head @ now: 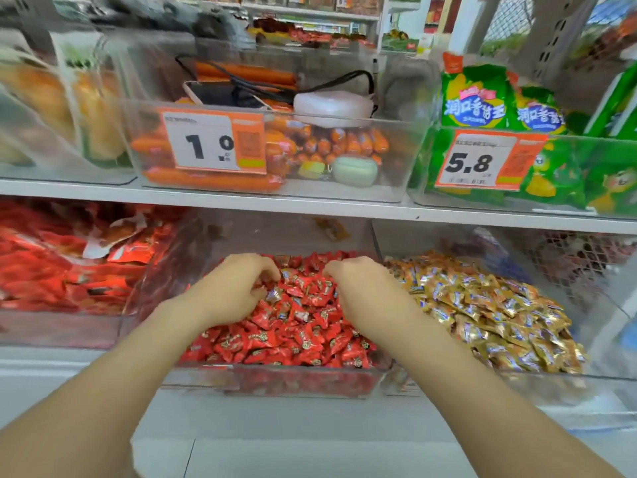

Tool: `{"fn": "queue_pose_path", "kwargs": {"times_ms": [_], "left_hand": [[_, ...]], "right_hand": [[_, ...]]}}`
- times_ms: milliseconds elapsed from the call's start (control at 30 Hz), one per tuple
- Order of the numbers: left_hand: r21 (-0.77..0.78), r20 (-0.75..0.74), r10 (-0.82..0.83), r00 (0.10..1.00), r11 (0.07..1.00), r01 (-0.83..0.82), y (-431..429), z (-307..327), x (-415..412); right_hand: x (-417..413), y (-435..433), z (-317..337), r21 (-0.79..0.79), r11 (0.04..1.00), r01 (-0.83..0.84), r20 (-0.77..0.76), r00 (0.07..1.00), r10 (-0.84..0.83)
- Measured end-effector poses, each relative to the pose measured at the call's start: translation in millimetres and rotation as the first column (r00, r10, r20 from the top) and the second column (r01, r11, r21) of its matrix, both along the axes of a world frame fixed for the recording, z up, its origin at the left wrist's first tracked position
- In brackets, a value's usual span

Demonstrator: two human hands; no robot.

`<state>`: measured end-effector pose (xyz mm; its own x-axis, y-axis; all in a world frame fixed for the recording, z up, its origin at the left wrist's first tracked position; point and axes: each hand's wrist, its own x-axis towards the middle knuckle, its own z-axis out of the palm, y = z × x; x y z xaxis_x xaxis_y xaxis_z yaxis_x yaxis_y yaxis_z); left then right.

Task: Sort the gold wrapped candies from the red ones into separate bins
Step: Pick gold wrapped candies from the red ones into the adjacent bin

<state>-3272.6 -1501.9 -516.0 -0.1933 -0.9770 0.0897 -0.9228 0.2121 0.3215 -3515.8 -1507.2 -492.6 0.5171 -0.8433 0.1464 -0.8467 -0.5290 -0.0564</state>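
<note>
Mostly sorted: red candies [303, 336] fill red bin [303, 382]; gold candies [489, 312] fill gold bin [499, 382] at its 3 o'clock. Stray piece [274, 294], gold-looking, sits among reds at 3 o'clock of left hand [234, 288]. Left hand, right hand [362, 291]: fingers curled into pile, pinch unclear.

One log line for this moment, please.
phase: sorting | left hand: fingers curled in red candies | right hand: curled in red candies too | gold candies: heaped right of red | grip contents: unclear
</note>
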Motion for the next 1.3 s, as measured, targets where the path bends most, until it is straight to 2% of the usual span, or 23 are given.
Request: {"fn": "queue_pose_path", "kwargs": {"times_ms": [133,200,267,367,500,600,700,800,833,933,1000,1100,1167,1233,1300], "left_hand": [[0.051,0.040,-0.075,0.996,0.996,0.072,-10.5,-14.7,0.6],[0.050,0.046,-0.092,0.995,0.995,0.090,-12.3,-19.6,1.5],[0.051,0.031,-0.086,0.996,0.995,0.085,-10.7,-19.4,3.0],[-0.002,-0.045,-0.070,0.997,0.998,0.070,-7.4,-13.7,6.4],[0.015,-0.200,-0.105,0.974,0.994,0.111,1.4,-2.0,1.5],[0.038,-0.195,-0.126,0.973,0.990,0.136,6.1,1.3,-11.2],[0.035,-0.093,-0.144,0.985,0.988,0.148,5.7,-1.5,-11.7],[0.054,0.010,-0.179,0.984,0.983,0.178,6.9,-5.1,-8.5],[0.047,0.018,-0.185,0.982,0.982,0.184,7.6,-5.1,-8.1],[0.061,-0.059,-0.108,0.992,0.992,0.112,8.4,1.5,-5.8],[0.047,-0.082,-0.048,0.995,0.998,0.052,9.3,6.3,-5.0],[-0.031,0.008,0.054,0.999,0.998,-0.054,12.0,4.9,-4.5],[-0.100,0.028,0.058,0.998,0.993,-0.055,10.0,0.6,-4.8],[-0.089,-0.024,0.008,1.000,0.996,-0.010,7.4,-3.2,-7.6],[-0.063,-0.084,-0.056,0.995,0.997,0.051,4.3,-7.7,-10.7]], "right_hand": [[12.6,-9.1,4.0,-0.004,0.997,0.077,-0.178,0.981,-0.076],[16.0,-11.9,3.7,0.008,0.996,0.092,-0.178,0.980,-0.089],[16.9,-16.4,3.0,0.019,0.994,0.109,-0.101,0.989,-0.106],[14.3,-24.1,5.3,0.089,0.987,0.133,0.106,0.984,-0.142],[8.6,-24.4,14.7,0.126,0.985,0.121,0.381,0.911,-0.160],[6.4,-21.7,17.9,0.110,0.986,0.127,0.455,0.875,-0.163],[11.5,-17.7,12.2,0.108,0.993,0.045,0.351,0.933,-0.080],[24.0,-6.5,-0.3,0.176,0.971,-0.162,0.303,0.947,0.103],[29.2,-4.3,-6.1,0.192,0.961,-0.199,0.241,0.959,0.150],[34.9,-7.4,-14.3,0.098,0.988,-0.116,-0.127,0.984,0.128],[31.6,-9.1,-5.8,0.008,0.999,-0.048,-0.256,0.966,0.048],[26.7,-4.6,9.0,0.099,0.995,0.011,-0.307,0.951,0.020],[23.8,-2.1,14.7,0.185,0.982,0.044,-0.313,0.950,0.016],[20.9,-5.3,14.9,0.160,0.986,0.042,-0.253,0.967,0.000],[22.5,-11.3,14.4,0.055,0.998,0.022,-0.163,0.987,-0.013]]}}
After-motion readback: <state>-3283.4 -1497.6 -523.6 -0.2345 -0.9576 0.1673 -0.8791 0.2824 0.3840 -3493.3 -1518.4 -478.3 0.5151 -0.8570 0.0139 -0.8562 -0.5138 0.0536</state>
